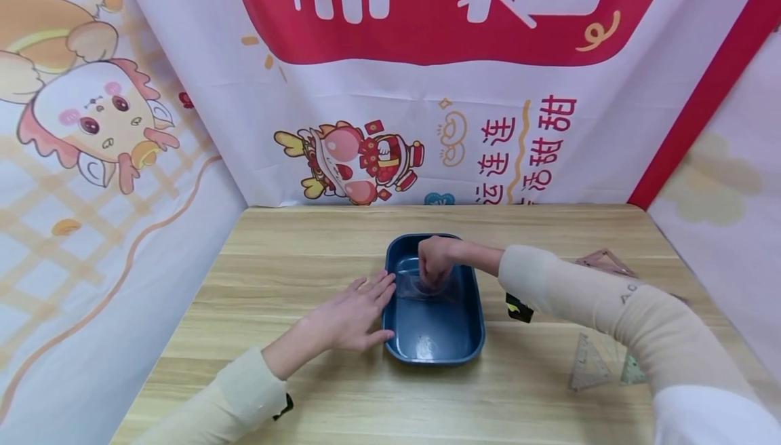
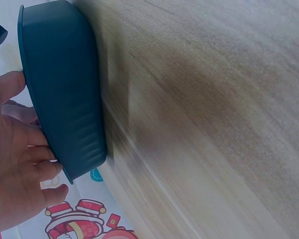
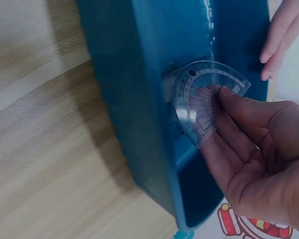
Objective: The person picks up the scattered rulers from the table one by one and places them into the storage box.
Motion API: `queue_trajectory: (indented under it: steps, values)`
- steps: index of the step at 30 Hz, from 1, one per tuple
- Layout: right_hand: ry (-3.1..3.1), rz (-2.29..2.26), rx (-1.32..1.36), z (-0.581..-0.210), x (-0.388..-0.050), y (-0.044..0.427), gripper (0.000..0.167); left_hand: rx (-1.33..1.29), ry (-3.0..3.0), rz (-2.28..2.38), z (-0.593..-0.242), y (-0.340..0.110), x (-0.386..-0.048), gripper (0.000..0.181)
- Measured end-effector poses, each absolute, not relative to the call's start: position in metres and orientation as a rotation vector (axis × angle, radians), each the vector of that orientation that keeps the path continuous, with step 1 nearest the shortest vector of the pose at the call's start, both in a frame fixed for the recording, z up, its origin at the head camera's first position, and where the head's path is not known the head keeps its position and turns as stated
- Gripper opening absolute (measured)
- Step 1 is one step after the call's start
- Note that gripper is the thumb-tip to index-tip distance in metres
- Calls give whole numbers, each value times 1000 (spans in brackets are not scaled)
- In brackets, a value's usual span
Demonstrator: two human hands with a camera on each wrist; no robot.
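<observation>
Clear protractor (image 3: 189, 107) is in my right hand, inside the blue tray (image 1: 434, 336) at the centre of the head view. Red-and-white banner (image 1: 464, 45) takes up the top; wood-grain table (image 1: 293, 248) spans below it. My right sleeve (image 1: 634, 323), beige, runs in from the lower right, forearm crossing above the table to the tray's far half. Left sleeve (image 1: 238, 391) angles up from the lower left. Left hand (image 1: 360, 313): palm turned down, fingers spread and mostly straight, thumb apart, tips touching the tray's left rim. Right hand (image 1: 436, 260): dropped low inside the tray, thumb on one face and fingers behind, pinching the protractor near its straight edge, curved edge facing away from my palm. Right side of frame, on the table: brownish-pink triangle (image 1: 610, 269) further up, clear triangle (image 1: 588, 367) lower down, green triangle (image 1: 632, 369) just beside it, partly hidden by my sleeve.
</observation>
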State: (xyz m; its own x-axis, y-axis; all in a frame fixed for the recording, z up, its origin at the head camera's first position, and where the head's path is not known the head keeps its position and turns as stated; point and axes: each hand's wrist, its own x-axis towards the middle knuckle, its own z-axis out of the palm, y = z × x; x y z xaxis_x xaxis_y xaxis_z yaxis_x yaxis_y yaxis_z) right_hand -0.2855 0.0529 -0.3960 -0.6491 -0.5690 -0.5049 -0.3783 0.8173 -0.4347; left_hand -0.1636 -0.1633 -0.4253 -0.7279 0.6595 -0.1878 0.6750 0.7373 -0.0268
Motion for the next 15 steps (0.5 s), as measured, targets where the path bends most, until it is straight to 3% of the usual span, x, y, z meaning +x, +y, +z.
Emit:
queue_trajectory:
  steps: [6,15]
  values:
    - [2514,-255,-851,-404,-287,57,14,1067,2776,-140,-423,-164,-164,84]
    - [2579,-410,-936,-390,-286,81,19,1064,2780,-138,-424,-165,-163,84]
